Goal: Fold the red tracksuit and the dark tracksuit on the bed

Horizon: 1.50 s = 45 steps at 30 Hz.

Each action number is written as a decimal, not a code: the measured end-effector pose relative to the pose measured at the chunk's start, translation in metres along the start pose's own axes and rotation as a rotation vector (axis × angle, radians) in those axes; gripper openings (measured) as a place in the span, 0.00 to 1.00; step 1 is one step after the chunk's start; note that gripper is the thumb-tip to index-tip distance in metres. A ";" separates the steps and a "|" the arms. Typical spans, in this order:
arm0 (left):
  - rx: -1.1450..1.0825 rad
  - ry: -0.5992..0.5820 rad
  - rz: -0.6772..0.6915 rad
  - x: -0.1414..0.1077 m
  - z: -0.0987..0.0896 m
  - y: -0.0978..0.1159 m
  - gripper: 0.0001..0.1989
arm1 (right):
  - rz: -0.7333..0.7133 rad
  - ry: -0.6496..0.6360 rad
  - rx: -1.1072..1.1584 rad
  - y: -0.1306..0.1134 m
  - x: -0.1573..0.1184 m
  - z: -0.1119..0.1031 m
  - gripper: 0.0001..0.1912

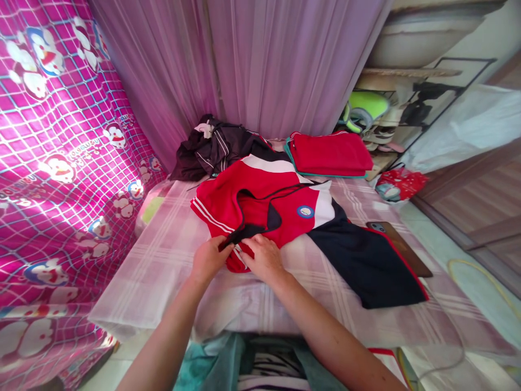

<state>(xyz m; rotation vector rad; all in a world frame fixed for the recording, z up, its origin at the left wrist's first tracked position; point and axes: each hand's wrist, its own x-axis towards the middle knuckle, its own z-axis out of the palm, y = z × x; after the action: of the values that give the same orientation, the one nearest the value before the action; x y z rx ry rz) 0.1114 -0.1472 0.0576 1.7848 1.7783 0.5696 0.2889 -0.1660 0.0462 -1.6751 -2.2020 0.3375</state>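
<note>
A red, white and navy jacket (pixel 260 179) lies spread on the bed, its front partly open and a round blue-and-white badge on the chest. One dark sleeve (pixel 366 266) stretches out to the right. At the striped red lower corner, my left hand (pixel 211 258) pinches the jacket's dark edge between thumb and fingers. Close beside it, my right hand (pixel 262 255) has its fingers closed on the same edge, near the white-striped hem. The fingertips of both hands are partly hidden by the cloth.
A dark clothes pile (pixel 215 146) lies behind the jacket on the left. Folded red garments (pixel 331 155) are stacked at the back right. A phone (pixel 378 227) and a brown flat case (pixel 411 255) lie beside the sleeve. A purple curtain (pixel 285 65) hangs behind the plaid-covered bed (pixel 158 260).
</note>
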 end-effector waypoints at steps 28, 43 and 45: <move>-0.621 -0.095 0.111 -0.014 0.005 -0.007 0.32 | 0.099 0.065 0.440 -0.013 0.000 0.000 0.07; -0.082 0.192 0.225 -0.025 -0.016 0.014 0.14 | 0.176 0.131 1.018 -0.001 -0.005 0.003 0.09; -0.039 0.118 0.223 -0.026 -0.019 0.022 0.13 | 0.161 0.144 1.025 -0.004 -0.006 0.001 0.09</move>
<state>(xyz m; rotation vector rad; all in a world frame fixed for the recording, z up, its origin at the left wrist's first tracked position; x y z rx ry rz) 0.1153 -0.1706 0.0885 1.9722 1.6412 0.8086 0.2868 -0.1732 0.0460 -1.2018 -1.3559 1.1110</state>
